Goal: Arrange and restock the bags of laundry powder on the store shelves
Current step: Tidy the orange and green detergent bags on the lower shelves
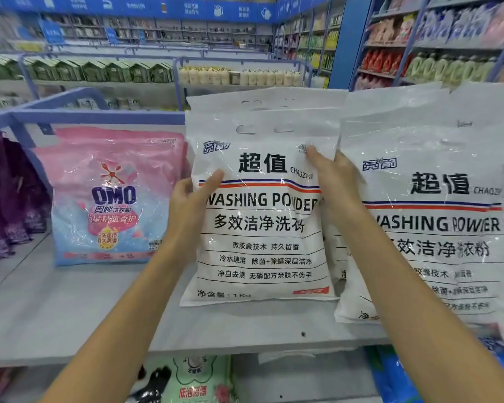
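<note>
**Both hands on the white bag**

Here we are at the grey shelf [70, 309]. The white washing-powder bag [259, 234] stands upright on it, held from both sides. The left hand [189, 196] grips its left edge, thumb laid across the print. The right hand [335, 181] clasps the right edge, thumb pointing up the front. A matching white bag [437, 228] stands just beside it on the right, and a pink OMO bag [111, 199] sits off to the left.

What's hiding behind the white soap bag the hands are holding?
A second white bag stands right behind the held bag; only its top strip with handle holes peeks out. The rest is covered, so I can't tell if more sit further back.
</note>
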Demonstrator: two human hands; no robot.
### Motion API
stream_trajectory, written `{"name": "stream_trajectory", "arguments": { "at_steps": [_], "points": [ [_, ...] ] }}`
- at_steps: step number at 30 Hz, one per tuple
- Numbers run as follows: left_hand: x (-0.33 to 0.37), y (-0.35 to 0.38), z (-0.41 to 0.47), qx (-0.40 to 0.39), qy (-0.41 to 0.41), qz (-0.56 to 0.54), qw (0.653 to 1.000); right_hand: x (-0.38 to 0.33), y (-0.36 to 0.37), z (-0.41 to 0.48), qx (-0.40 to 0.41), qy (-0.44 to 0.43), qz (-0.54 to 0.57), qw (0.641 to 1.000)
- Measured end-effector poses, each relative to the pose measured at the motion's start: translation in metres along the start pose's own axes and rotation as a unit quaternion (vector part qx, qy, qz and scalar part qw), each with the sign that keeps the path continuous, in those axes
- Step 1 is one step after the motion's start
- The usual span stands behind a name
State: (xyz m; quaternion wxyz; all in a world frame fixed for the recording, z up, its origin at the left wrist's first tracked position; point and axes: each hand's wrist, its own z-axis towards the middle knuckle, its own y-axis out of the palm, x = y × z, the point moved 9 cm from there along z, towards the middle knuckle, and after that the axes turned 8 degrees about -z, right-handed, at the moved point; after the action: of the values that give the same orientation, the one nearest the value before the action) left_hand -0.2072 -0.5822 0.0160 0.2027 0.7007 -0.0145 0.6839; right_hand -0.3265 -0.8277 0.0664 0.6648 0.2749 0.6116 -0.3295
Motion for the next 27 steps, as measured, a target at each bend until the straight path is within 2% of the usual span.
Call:
{"name": "stream_trajectory", "arguments": {
  "at_steps": [3,5,7,9,12,18,24,27],
  "points": [
    [-0.007,-0.001,-0.034,-0.047,0.023,0.097,0.994,-0.005,-0.006,-0.041,-0.026,-0.069,-0.126,0.989],
    [-0.024,-0.006,-0.056,-0.088,0.003,0.146,0.985,0.012,-0.005,-0.083,-0.067,-0.099,-0.221,0.968],
    [-0.038,-0.004,-0.079,-0.156,-0.016,0.180,0.971,0.043,0.001,-0.123,-0.119,-0.090,-0.312,0.938],
    [-0.047,-0.005,-0.087,-0.174,-0.003,0.183,0.967,0.072,0.001,-0.140,-0.116,-0.075,-0.384,0.913],
    [-0.047,-0.007,-0.080,-0.149,0.040,0.194,0.969,0.077,0.003,-0.131,-0.078,-0.105,-0.358,0.924],
    [-0.053,-0.013,-0.079,-0.124,0.072,0.212,0.967,0.073,0.011,-0.113,-0.094,-0.152,-0.347,0.921],
    [-0.058,-0.016,-0.087,-0.109,0.108,0.253,0.955,0.094,0.010,-0.135,0.023,-0.166,-0.421,0.891],
    [-0.061,-0.016,-0.086,-0.109,0.134,0.294,0.940,0.095,0.014,-0.132,0.011,-0.169,-0.457,0.873]
  ]
}}
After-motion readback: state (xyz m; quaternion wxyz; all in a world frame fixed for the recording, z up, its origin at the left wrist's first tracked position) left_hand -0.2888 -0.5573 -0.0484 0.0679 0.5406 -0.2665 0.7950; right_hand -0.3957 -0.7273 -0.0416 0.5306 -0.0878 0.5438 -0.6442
